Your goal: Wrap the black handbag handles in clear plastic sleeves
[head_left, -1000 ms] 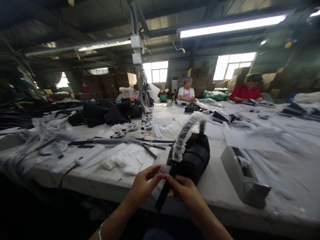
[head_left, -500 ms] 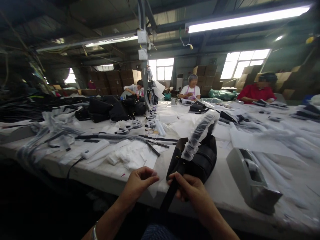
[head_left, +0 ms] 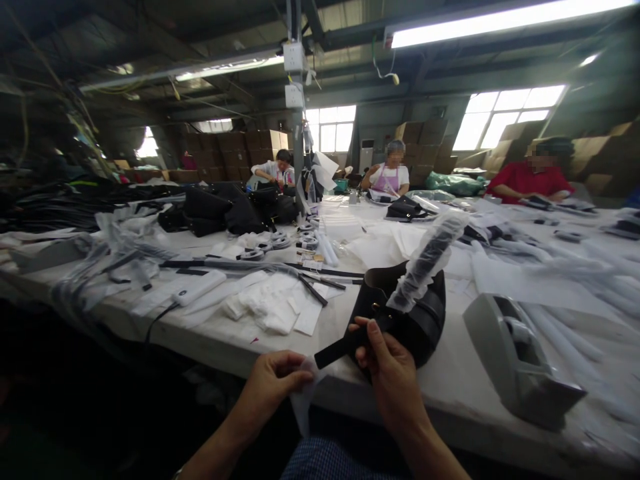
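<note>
A black handbag [head_left: 431, 313] lies near the front edge of the table, and its raised handle [head_left: 427, 263] is wrapped in crinkled clear plastic. My right hand [head_left: 393, 367] pinches the bag's black strap [head_left: 333, 350] between thumb and fingers, close to the bag. The strap's free end points left, toward my other hand. Between the thumb and fingertips of my left hand [head_left: 273, 383] is a thin translucent white sheet [head_left: 301, 408], which hangs down in front of the table edge. It meets the strap end; whether it goes around it I cannot tell.
A grey tape dispenser [head_left: 520, 360] stands to the right. Crumpled white paper [head_left: 265, 303] and a white device [head_left: 200, 287] with a cable lie left. Black bags [head_left: 210, 210] are piled farther back. Several people sit across the table, one in a red top [head_left: 530, 177].
The strap's free end has swung up and left from pointing down at my lap. My left hand, now with the white sheet in its fingers, has met the strap end.
</note>
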The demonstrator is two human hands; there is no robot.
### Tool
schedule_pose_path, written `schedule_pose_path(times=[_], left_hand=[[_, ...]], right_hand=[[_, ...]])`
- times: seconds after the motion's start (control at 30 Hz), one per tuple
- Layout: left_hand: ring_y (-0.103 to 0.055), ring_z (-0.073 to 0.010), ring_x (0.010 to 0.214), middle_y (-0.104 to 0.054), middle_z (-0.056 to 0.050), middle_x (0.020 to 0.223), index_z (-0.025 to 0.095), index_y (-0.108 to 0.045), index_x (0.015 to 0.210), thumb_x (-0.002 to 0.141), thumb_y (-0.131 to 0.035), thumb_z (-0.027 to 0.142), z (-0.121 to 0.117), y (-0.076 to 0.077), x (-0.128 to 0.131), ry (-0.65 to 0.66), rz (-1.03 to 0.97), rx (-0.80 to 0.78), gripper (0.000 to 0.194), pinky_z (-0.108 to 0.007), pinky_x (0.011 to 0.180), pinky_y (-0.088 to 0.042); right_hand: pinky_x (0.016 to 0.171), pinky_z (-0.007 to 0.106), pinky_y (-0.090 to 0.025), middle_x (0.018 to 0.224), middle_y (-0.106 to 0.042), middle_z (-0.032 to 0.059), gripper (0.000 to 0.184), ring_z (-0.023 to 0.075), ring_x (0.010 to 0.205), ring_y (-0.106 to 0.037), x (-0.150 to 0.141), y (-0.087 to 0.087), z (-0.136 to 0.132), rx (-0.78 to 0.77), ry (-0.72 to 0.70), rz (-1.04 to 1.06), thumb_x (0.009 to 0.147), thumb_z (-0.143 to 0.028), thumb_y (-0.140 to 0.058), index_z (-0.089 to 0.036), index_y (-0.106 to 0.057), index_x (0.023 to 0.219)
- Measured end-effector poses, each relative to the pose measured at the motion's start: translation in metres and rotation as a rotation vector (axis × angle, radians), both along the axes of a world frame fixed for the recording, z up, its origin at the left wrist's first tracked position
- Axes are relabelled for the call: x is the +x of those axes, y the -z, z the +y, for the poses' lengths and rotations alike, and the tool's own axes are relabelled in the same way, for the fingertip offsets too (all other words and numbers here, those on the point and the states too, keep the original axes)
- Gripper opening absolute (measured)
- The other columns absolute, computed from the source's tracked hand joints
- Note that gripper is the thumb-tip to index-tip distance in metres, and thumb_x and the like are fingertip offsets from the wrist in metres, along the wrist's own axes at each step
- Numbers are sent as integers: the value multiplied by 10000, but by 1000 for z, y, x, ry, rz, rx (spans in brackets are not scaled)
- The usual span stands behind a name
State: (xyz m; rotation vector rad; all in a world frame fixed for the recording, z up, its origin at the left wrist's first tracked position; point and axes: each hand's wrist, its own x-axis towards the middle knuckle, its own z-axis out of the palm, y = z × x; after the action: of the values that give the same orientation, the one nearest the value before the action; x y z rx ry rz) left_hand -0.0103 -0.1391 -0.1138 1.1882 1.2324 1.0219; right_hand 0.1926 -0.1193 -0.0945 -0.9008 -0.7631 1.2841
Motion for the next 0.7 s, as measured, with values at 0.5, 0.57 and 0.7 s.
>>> schedule_pose_path(times=[0.5, 0.57, 0.7], left_hand=[[-614, -141, 602, -748, -55, 704, 119, -778, 811, 670, -813, 308, -4, -2, 0, -15, -49, -24, 238, -214, 579, -447], [-614, -144, 612, -748, -57, 715, 120, -779, 816, 678, -809, 326, -4, -1, -1, -17, -31, -18, 250, -217, 587, -447], [-612, -152, 626, -741, -53, 708, 127, -780, 805, 704, -788, 372, -4, -2, -1, 4, -11, 9, 265, -221, 596, -446]], right_hand=[[528, 177, -424, 931, -720, 48, 355, 61, 575, -515, -3, 8, 2, 17, 3, -30, 811, -484, -712, -195, -761, 1013], [527, 176, -423, 922, -720, 47, 357, 57, 571, -510, -3, 7, 2, 18, 15, -35, 810, -487, -712, -194, -763, 1007], [518, 178, -415, 919, -720, 50, 375, 58, 569, -508, -3, 5, 2, 16, 23, -51, 804, -501, -711, -193, -765, 1012]])
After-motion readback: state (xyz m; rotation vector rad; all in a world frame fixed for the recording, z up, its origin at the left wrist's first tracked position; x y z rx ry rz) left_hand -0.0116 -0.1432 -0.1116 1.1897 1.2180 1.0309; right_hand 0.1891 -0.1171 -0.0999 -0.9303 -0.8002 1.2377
